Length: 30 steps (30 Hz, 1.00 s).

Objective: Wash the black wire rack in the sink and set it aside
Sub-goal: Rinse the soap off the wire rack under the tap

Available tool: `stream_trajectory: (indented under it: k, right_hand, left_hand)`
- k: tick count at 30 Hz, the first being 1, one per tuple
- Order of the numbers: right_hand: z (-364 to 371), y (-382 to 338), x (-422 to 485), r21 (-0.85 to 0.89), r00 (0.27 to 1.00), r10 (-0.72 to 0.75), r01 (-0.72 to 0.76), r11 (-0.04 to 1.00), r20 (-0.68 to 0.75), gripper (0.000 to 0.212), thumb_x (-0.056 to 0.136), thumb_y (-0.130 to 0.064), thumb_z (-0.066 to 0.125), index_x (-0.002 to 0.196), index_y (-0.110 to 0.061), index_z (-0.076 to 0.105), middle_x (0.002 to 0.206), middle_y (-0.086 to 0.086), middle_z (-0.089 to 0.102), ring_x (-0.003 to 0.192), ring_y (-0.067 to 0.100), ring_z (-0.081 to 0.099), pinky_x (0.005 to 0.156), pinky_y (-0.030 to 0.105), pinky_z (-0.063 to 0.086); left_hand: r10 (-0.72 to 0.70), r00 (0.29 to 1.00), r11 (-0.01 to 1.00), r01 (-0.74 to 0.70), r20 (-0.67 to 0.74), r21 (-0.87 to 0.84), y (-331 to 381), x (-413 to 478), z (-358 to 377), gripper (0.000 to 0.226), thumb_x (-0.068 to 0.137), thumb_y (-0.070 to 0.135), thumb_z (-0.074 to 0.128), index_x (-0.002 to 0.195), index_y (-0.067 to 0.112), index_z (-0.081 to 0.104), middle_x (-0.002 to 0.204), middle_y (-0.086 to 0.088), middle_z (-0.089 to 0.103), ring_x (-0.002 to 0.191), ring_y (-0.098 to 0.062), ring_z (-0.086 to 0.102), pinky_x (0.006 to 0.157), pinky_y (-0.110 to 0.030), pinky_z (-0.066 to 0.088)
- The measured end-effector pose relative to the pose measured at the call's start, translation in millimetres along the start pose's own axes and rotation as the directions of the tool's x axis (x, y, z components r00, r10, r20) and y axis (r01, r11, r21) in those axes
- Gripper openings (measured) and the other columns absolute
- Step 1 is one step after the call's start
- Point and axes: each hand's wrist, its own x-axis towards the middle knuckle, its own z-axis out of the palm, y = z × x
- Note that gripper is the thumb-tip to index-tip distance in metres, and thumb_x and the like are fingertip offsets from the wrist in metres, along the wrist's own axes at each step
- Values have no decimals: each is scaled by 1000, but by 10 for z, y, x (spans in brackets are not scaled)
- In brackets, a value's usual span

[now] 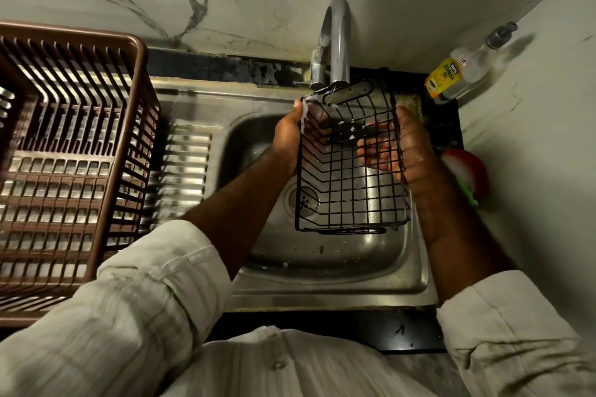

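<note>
The black wire rack [350,190] hangs over the steel sink [416,267], its far end right under the tap spout [337,39]. Water runs from the spout onto that end. My left hand [288,138] grips the rack's left rim, thumb up near the stream. My right hand [392,142] holds the right side, with its fingers reaching inside the mesh and the thumb outside. White foam flecks sit on the wires between my hands.
A brown plastic dish basket [71,151] stands on the drainboard to the left. A dishwash gel bottle [461,69] lies at the back right corner. A red and green scrubber [467,174] rests on the sink's right edge. The drain [304,200] shows below the rack.
</note>
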Motion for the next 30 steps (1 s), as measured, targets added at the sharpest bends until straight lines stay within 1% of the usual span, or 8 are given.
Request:
stream_trajectory:
  k: [2, 6, 12, 15, 19, 22, 27, 30]
  right_hand:
    - [-70, 9, -8, 117, 999, -39, 37, 992, 13, 68, 97, -65, 41, 115, -4, 63, 84, 20, 66, 66, 30, 68, 64, 49, 61]
    - [-160, 36, 33, 179, 995, -87, 96, 979, -55, 80, 87, -70, 55, 139, -9, 49, 92, 21, 64, 68, 30, 67, 69, 56, 58]
    - [-194, 67, 60, 157, 984, -94, 118, 981, -148, 79, 89, -76, 46, 129, -9, 59, 84, 16, 69, 68, 29, 67, 67, 48, 59]
    - [-199, 16, 83, 35, 974, -109, 118, 992, -201, 91, 77, -87, 49, 134, -17, 60, 111, 17, 71, 93, 34, 71, 78, 55, 58]
    - [-240, -51, 92, 43, 983, -94, 102, 994, -157, 86, 80, -82, 50, 118, -7, 67, 88, 18, 70, 74, 31, 68, 76, 53, 59]
    - [-249, -91, 95, 16, 983, -89, 92, 996, -159, 84, 80, -80, 53, 124, -10, 64, 98, 20, 70, 76, 32, 70, 72, 54, 59]
    - [-312, -67, 156, -64, 988, -45, 36, 997, -144, 104, 53, -91, 66, 134, -26, 57, 130, 20, 62, 104, 39, 67, 76, 62, 55]
    - [-271, -42, 87, -106, 994, -63, 53, 993, -94, 95, 61, -88, 65, 133, -26, 57, 130, 20, 61, 101, 39, 68, 74, 62, 55]
  left_hand:
    - [47, 999, 998, -47, 4, 52, -47, 47, 57, 39, 108, 37, 34, 112, 15, 65, 109, -12, 73, 105, -29, 70, 102, -48, 52]
    - [119, 986, 961, -144, 114, 238, -2, 178, 90, 24, 105, 12, 43, 125, 5, 55, 116, -18, 65, 98, -26, 68, 84, -38, 58]
    - [15, 935, 836, -207, 355, 509, 55, 281, -13, 49, 90, -17, 45, 136, 0, 45, 111, -15, 60, 99, -23, 63, 82, -37, 55]
    - [25, 945, 833, -200, 326, 516, 34, 298, -1, 48, 88, -19, 47, 133, -1, 47, 118, -21, 60, 106, -31, 64, 86, -43, 57]
    - [-13, 924, 902, -154, 382, 403, 44, 252, -58, 40, 89, -21, 45, 124, -1, 52, 114, -18, 62, 104, -32, 64, 89, -42, 56]
    - [-35, 916, 928, -120, 400, 354, 51, 248, -101, 41, 93, -16, 43, 133, -8, 47, 121, -23, 62, 111, -34, 64, 90, -39, 58]
    - [-51, 959, 887, -84, 278, 454, 3, 313, -114, 25, 104, 4, 43, 126, -2, 55, 117, -31, 66, 104, -41, 67, 82, -43, 58]
    - [24, 994, 872, -73, 106, 484, -46, 358, -63, 18, 105, 15, 46, 117, 7, 58, 104, -29, 70, 93, -44, 71, 81, -56, 60]
